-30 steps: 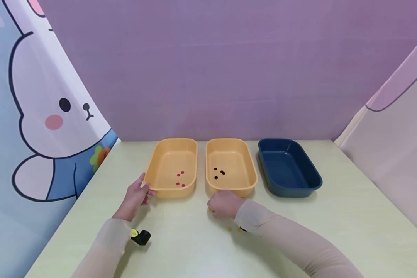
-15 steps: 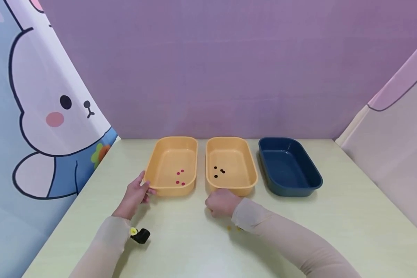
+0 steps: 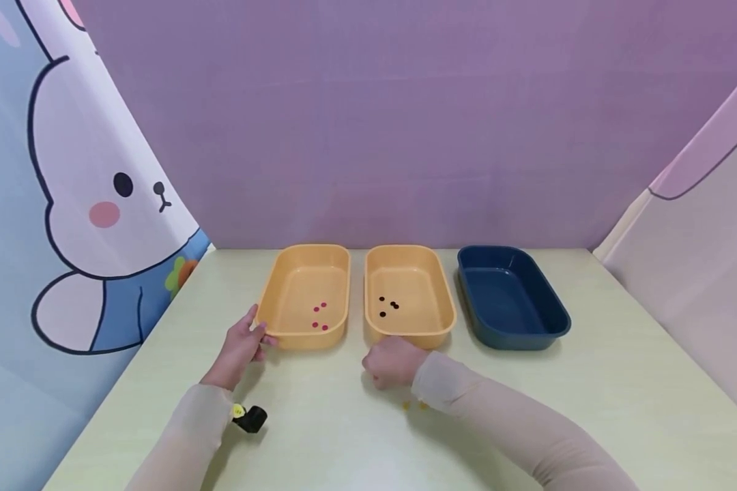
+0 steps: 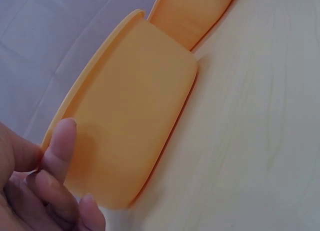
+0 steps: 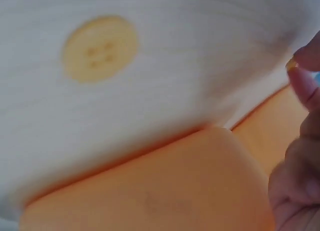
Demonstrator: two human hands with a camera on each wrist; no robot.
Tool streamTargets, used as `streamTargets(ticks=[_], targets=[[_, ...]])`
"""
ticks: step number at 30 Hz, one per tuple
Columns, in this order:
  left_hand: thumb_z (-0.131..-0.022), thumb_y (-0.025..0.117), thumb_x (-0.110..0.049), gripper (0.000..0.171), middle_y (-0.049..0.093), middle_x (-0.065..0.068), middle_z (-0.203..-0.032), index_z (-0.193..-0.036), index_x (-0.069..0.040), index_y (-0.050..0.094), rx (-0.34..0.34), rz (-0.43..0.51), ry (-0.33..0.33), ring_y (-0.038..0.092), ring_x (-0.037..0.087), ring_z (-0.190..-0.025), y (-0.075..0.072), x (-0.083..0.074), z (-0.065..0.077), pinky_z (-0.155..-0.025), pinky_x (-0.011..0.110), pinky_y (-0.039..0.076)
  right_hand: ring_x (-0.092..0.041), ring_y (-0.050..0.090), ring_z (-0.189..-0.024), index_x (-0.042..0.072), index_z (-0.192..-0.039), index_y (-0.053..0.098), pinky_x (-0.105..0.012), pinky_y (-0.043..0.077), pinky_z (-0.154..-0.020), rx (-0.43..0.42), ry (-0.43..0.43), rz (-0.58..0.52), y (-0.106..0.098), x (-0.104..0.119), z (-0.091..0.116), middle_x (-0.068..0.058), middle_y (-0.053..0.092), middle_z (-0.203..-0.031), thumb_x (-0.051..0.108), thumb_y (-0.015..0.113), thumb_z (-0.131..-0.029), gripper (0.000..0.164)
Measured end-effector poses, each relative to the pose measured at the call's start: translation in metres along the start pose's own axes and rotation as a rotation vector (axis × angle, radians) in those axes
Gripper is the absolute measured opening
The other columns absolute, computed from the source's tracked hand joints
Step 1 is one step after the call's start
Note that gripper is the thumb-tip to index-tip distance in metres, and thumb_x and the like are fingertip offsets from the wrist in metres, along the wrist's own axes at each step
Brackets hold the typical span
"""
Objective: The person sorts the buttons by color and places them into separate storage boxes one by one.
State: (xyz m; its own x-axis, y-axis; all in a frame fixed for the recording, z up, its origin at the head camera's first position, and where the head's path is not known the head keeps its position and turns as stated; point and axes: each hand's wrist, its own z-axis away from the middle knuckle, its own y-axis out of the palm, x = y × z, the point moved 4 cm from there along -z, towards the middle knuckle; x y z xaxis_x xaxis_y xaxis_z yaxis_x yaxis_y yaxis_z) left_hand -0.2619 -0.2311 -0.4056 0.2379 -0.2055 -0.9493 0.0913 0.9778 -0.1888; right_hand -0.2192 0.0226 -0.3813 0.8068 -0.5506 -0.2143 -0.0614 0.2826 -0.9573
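Observation:
My left hand is at the near left corner of the left orange tray. Its thumb and a finger pinch the rim of that tray in the left wrist view. Several dark pink buttons lie inside. In front of the middle orange tray, which holds several black buttons, is my right hand. Between thumb and fingertip it pinches a small yellow button. Another yellow button, with holes in its centre, lies on the table; the head view has two yellow buttons beside my right sleeve.
A dark blue tray stands to the right of the orange ones, in a row along the back of the table. Behind them rises a purple cloth. A black device sits at my left wrist.
My right hand has shifted slightly left, and the yellow button at its fingers is now hidden in the head view. The left hand stays at the tray corner.

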Motion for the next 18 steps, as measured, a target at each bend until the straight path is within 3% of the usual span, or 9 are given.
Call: streamTargets(ticks=[5, 13, 18], targets=[[-0.105, 0.036, -0.013, 0.06, 0.062, -0.008, -0.066, -0.154, -0.008, 0.002, -0.004, 0.005, 0.01, 0.037, 0.008, -0.049, -0.001, -0.001, 0.0, -0.051, 0.022, 0.038, -0.004, 0.035, -0.05, 0.018, -0.064, 0.051, -0.017, 0.027, -0.05, -0.014, -0.039, -0.122, -0.006, -0.002, 0.001, 0.011, 0.039, -0.056, 0.012, 0.069, -0.078, 0.024], [-0.104, 0.036, -0.012, 0.06, 0.061, -0.008, -0.064, -0.154, -0.007, 0.003, -0.01, 0.03, 0.033, 0.04, 0.007, -0.049, 0.0, -0.002, -0.002, -0.05, 0.021, 0.04, -0.005, 0.042, -0.051, 0.019, -0.067, 0.061, -0.021, 0.037, -0.051, -0.058, -0.031, -0.076, -0.023, -0.013, 0.009, 0.012, 0.051, -0.059, 0.015, 0.069, -0.073, 0.01], [-0.104, 0.037, -0.012, 0.06, 0.061, -0.009, -0.064, -0.154, -0.007, 0.004, -0.018, 0.032, 0.031, 0.04, 0.007, -0.049, -0.001, 0.0, -0.001, -0.051, 0.021, 0.04, -0.005, 0.04, -0.049, 0.018, -0.065, 0.057, -0.02, 0.036, -0.05, -0.105, -0.01, -0.096, -0.034, -0.022, 0.018, 0.012, 0.047, -0.057, 0.013, 0.068, -0.072, 0.014]])
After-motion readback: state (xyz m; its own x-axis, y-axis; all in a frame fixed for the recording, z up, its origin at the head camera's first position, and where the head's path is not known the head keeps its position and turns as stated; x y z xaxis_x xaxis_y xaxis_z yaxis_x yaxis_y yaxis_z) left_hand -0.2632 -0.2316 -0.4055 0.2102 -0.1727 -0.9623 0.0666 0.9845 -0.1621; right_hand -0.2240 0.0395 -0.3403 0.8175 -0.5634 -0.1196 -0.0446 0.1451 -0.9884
